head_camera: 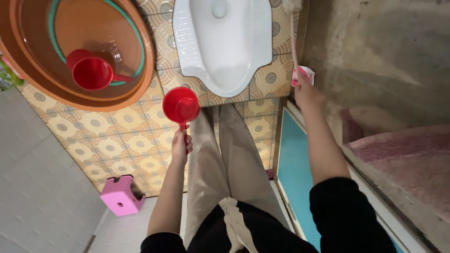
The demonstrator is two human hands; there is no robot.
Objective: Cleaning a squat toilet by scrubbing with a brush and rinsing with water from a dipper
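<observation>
My left hand (180, 146) reached forward with its fingers clamped on the handle of a red dipper (181, 105), cup facing up over the tiled floor (117, 136) just before the squat toilet (222, 42). My right hand (305, 91), arm outstretched, gripped a pale brush handle (294, 44) beside the wall (375, 51).

We see one small pink-and-white labelled package (303, 75) at the wall's foot, right of the white squat pan (222, 44).
</observation>
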